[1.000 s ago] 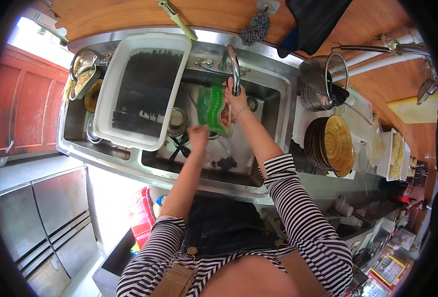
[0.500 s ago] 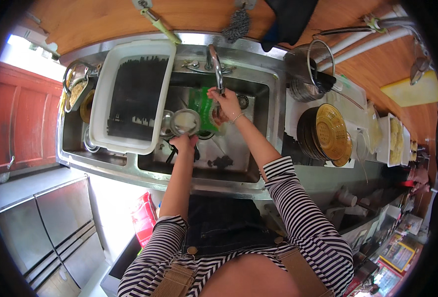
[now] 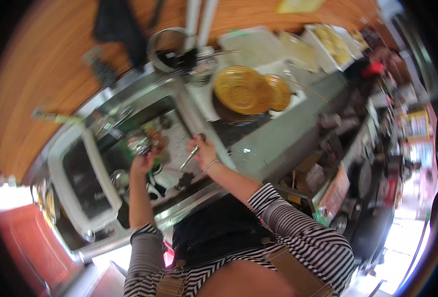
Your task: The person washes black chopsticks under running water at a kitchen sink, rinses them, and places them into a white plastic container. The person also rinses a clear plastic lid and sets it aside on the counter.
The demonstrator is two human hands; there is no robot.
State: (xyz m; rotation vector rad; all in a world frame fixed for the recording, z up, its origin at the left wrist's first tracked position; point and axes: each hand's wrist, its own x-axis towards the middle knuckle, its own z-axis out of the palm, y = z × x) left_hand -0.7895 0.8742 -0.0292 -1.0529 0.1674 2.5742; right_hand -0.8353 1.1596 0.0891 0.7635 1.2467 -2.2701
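Note:
My left hand [image 3: 143, 161] is closed on a small shiny metal bowl [image 3: 139, 144] over the sink [image 3: 183, 115]; motion blurs both. My right hand [image 3: 205, 150], near the sink's right rim, grips a slim metal utensil [image 3: 189, 158] that slants down to the left; its kind is not clear. Under my hands in the basin lie a green packet [image 3: 165, 157], partly hidden, and some black-handled tools [image 3: 155, 186]. Another shiny metal bowl [image 3: 120, 179] rests left of my left forearm. The faucet [image 3: 124, 117] stands behind.
A large white tub [image 3: 100, 171] covers part of the sink on the left. Yellow-brown plates [image 3: 243, 89] are stacked on the right counter [image 3: 278, 133], with a round-rimmed pot [image 3: 172, 52] behind. Further right is a white tray [image 3: 328, 47] of pale yellow food.
My view has swung to the right. My right hand has left the faucet and now holds the slim utensil by the right rim. My left hand still holds the metal bowl, now tilted.

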